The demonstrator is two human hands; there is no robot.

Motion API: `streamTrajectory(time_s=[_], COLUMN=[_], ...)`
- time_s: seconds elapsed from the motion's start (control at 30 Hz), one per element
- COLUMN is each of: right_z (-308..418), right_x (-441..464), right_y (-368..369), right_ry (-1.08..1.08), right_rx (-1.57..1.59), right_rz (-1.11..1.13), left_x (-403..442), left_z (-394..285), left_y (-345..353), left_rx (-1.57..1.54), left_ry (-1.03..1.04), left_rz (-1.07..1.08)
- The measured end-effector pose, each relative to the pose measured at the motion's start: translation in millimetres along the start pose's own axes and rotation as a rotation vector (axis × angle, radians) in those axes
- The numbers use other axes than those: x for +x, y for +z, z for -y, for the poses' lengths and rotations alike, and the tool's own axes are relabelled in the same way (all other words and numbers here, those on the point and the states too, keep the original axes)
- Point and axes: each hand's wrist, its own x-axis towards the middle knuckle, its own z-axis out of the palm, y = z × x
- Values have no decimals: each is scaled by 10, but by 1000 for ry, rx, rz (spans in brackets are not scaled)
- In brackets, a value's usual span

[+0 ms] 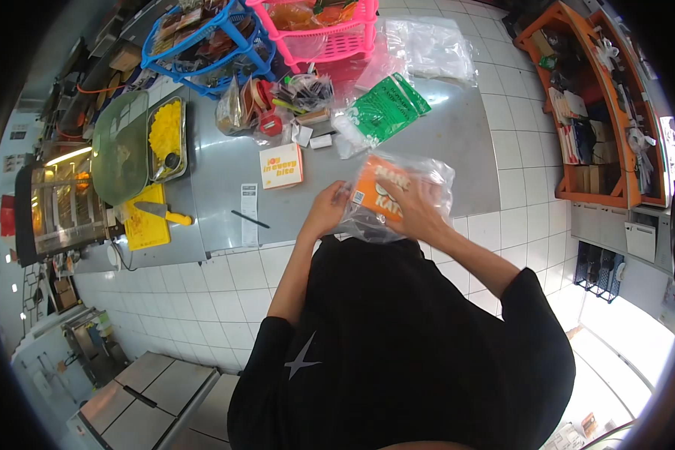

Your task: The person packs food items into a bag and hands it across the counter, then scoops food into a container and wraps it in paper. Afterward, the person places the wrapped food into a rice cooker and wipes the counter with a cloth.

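In clear bag (441, 177), orange box (369, 184).

Box (369, 184) lies seemingly inside bag (436, 177), right of pen (250, 219).

Smooth, printed card forms an orange box (367, 182); beside it crinkles a thin, clear, glossy plastic bag (436, 178). The tabletop (221, 161) is grey metal with a soft, brushed-looking sheen. A white-and-orange box (280, 166) also looks like smooth card, and a narrow slip (249, 202) is flat white paper. A green packet (397, 109) is shiny plastic film. The pink rack (324, 46) and blue rack (251, 39) are hard, smooth plastic. A knife (151, 208) has a metal blade. The black shirt (427, 352) is matt cloth; white floor tiles (206, 300) look smooth.
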Motion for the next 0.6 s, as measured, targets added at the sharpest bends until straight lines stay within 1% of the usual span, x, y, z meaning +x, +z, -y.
streamTrajectory(time_s=[0.03,0.07,0.1,0.13,0.17,0.2,0.27,0.33,0.37,0.4,0.47,0.5,0.53,0.57,0.6], right_z=[-103,-32,-97,-227,-339,-382,-437,-204,-53,111,260,291,229,166,100], right_x=[115,206,313,388,434,373,312,236,167,165,328,413,524,588,640], right_y=[166,119,194,353,483,556,648,524,371,268,382,446,571,696,812], right_ry=[-59,-146,-93,-38,13,-37,-60,-138,-210,-282,-320,-338,-365,-308,-250], right_rx=[33,-333,-230,-125,-23,-89,212,159,-50,-257,-322,-352,-328,-283,-238], right_rz=[-4,-39,41,127,211,114,226,251,221,190,159,143,181,197,212], left_x=[-20,-2,-31,-133,-183,-197,-239,-205,-176,-170,-200,-233,-260,-272,-301], left_z=[235,354,216,-89,-281,-304,-294,-278,-283,-289,-272,-232,-198,-160,-138], left_y=[35,4,-238,-629,-873,-927,-974,-909,-862,-822,-774,-798,-860,-925,-1049], left_rx=[79,159,-46,-256,-468,-557,-732,-668,-636,-547,-367,-386,-404,-421,-527], left_ry=[46,98,-74,-253,-426,-367,-252,-177,-135,-134,-137,-112,-84,-54,-47], left_rz=[-21,-48,113,276,435,319,86,-45,-110,-58,44,109,172,234,100])
